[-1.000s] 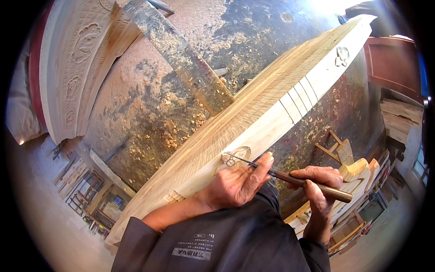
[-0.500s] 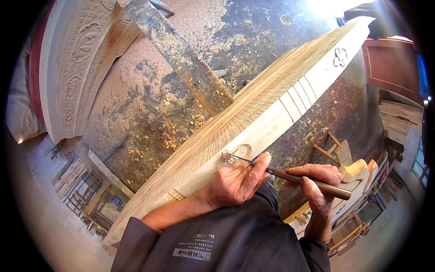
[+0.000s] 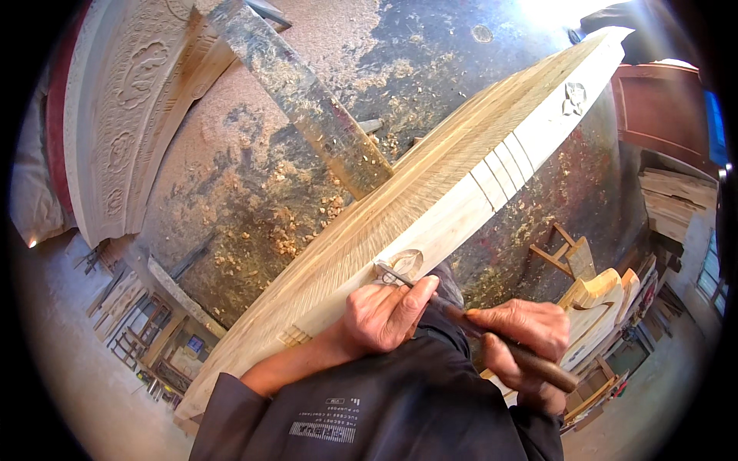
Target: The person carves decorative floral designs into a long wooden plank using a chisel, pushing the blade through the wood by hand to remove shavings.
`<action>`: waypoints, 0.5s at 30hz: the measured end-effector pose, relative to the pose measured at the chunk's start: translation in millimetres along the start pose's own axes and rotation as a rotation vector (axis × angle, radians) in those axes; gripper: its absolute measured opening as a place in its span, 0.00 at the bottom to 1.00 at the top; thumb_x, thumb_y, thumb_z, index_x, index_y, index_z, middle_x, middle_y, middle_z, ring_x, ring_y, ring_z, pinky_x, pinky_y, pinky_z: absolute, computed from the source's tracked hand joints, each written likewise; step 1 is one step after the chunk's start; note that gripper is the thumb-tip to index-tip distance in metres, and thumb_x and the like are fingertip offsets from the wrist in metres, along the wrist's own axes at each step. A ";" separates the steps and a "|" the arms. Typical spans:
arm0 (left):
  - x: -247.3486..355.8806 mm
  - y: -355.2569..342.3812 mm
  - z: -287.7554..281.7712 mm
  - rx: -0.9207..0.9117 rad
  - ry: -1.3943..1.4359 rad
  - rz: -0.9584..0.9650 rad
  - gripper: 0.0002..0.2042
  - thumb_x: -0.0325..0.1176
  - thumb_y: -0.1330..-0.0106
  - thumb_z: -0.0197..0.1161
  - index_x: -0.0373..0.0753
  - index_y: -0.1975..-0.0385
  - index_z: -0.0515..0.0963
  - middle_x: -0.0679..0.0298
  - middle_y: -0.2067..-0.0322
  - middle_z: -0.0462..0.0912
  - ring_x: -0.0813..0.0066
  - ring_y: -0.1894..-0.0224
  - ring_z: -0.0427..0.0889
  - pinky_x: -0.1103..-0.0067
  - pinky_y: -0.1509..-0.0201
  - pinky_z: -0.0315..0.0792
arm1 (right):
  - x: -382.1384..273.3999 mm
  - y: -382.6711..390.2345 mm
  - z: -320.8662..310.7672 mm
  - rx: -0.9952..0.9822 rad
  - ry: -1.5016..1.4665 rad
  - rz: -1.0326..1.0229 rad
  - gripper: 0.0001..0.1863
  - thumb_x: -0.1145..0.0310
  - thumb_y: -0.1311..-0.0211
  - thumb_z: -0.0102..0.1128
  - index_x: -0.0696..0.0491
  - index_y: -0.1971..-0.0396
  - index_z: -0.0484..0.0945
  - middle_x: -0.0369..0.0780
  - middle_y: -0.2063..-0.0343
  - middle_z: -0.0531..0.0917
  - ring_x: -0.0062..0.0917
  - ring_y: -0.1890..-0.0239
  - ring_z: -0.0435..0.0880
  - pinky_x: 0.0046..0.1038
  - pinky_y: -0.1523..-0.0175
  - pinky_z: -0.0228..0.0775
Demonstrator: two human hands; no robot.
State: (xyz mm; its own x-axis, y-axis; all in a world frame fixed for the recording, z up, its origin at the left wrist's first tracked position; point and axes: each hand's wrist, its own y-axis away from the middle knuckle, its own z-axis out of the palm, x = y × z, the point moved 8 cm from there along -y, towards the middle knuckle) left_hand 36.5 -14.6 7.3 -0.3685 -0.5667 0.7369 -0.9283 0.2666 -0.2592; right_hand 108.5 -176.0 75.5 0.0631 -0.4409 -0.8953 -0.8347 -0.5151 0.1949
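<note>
A long pale wooden beam [image 3: 455, 219] runs diagonally in front of me, with a ribbed upper side and a smooth front face. On that face is a part-carved flower motif [image 3: 409, 261]. My left hand [image 3: 382, 316] rests against the beam, thumb and fingers closed round the metal shank of a carving chisel. My right hand [image 3: 530, 334] is wrapped round the wooden handle [image 3: 550, 367] of this chisel, whose tip touches the left edge of the motif. The exact shape of the cutting edge is too small to tell.
A carved panel [image 3: 127, 115] stands at the far left. A grimy plank [image 3: 300, 100] meets the beam from behind. Wood chips [image 3: 288, 238] and sawdust litter the dark surface beyond. To the right are a small wooden frame [image 3: 565, 252] and curved wooden pieces [image 3: 600, 292].
The chisel handle and my right hand have swung down and slightly left. My left hand has shifted a little left, and the tip sits slightly lower on the motif.
</note>
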 end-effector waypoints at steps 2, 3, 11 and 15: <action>0.0 -0.4 -3.4 0.009 0.017 0.009 0.18 0.22 0.32 0.70 0.27 0.44 0.79 0.65 0.78 0.82 0.74 0.82 0.79 0.74 0.80 0.67 | -10.3 0.2 6.1 -0.008 0.027 -0.049 0.16 0.78 0.53 0.70 0.63 0.60 0.88 0.46 0.74 0.89 0.34 0.75 0.90 0.31 0.69 0.83; -0.2 0.4 -4.8 0.005 0.026 0.014 0.17 0.22 0.32 0.70 0.27 0.44 0.79 0.65 0.78 0.82 0.74 0.82 0.79 0.75 0.80 0.67 | -14.4 2.1 8.9 0.016 0.040 -0.097 0.17 0.79 0.54 0.71 0.63 0.59 0.88 0.46 0.72 0.90 0.34 0.73 0.92 0.30 0.68 0.85; 0.4 3.2 -5.3 -0.042 0.042 0.128 0.21 0.21 0.34 0.67 0.24 0.41 0.77 0.59 0.68 0.86 0.77 0.75 0.83 0.79 0.75 0.74 | -12.5 1.2 6.8 0.034 0.021 -0.112 0.16 0.76 0.52 0.69 0.64 0.60 0.88 0.45 0.73 0.90 0.34 0.73 0.91 0.29 0.68 0.85; 1.5 -0.3 -6.6 -0.029 0.061 0.151 0.24 0.22 0.34 0.65 0.24 0.37 0.75 0.57 0.66 0.87 0.77 0.73 0.84 0.80 0.74 0.75 | -5.5 7.1 3.9 0.028 -0.038 -0.075 0.16 0.76 0.50 0.69 0.64 0.59 0.88 0.46 0.72 0.90 0.35 0.72 0.92 0.29 0.66 0.85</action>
State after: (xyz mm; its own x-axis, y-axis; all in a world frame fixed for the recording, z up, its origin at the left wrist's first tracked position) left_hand 36.6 -10.5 12.6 -0.4994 -0.4703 0.7276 -0.8604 0.3682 -0.3525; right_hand 100.1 -174.3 80.3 0.1055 -0.3738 -0.9215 -0.8433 -0.5247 0.1163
